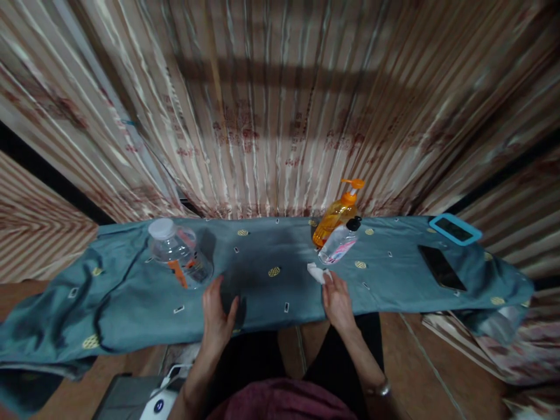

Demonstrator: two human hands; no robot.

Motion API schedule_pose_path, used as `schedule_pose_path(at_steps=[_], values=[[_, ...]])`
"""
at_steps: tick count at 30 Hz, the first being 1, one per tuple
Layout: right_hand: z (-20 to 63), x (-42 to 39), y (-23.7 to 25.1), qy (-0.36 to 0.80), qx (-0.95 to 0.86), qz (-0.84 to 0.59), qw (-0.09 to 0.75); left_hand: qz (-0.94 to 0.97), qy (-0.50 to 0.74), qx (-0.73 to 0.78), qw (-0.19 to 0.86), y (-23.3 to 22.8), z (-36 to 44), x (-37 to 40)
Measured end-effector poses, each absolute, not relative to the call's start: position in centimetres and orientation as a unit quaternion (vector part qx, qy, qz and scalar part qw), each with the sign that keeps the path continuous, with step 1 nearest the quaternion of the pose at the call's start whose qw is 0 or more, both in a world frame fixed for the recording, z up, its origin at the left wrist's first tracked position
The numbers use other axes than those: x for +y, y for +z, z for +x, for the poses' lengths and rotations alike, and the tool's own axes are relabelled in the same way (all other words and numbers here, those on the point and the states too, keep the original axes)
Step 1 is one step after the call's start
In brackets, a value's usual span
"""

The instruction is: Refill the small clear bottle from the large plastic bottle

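My left hand [216,318] rests flat on the teal cloth [262,291] with its fingers apart, just right of a clear plastic jar [180,252] with a white lid and orange items inside. My right hand [336,300] lies on the cloth with its fingertips on a small crumpled white tissue [317,272]. Just beyond the tissue stand a small clear bottle [339,242] with a black cap and an orange pump bottle [336,213].
A black phone [441,267] lies on the cloth at the right, and a phone in a blue case [455,228] sits at the far right corner. Striped curtains [280,105] hang behind. A grey-white device [153,399] is on the floor at the lower left.
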State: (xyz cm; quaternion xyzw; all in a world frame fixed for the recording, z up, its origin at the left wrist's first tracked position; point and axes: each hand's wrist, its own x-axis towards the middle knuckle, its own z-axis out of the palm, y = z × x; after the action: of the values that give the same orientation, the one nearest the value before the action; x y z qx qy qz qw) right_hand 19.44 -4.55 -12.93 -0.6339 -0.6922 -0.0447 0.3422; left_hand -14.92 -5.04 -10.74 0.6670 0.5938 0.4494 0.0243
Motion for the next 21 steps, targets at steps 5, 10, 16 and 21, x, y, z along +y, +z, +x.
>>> schedule_pose_path(at_steps=[5, 10, 16, 21], values=[[12.5, 1.3, -12.8, -0.012, -0.73, -0.608, 0.312, 0.73, 0.362, 0.577, 0.06, -12.2, -14.7, -3.8], [1.9, 3.2, -11.4, 0.039, -0.782, -0.548, 0.292, 0.715, 0.354, 0.603, 0.019, -12.1, -14.6, -3.7], [5.7, -5.6, -10.1, 0.075, -0.856, -0.417, 0.295, 0.713, 0.337, 0.615, 0.015, -13.1, -14.8, -3.7], [16.4, -6.5, -11.2, 0.013, -0.792, -0.517, 0.326, 0.722, 0.31, 0.619, 0.005, -13.4, -14.8, -4.0]])
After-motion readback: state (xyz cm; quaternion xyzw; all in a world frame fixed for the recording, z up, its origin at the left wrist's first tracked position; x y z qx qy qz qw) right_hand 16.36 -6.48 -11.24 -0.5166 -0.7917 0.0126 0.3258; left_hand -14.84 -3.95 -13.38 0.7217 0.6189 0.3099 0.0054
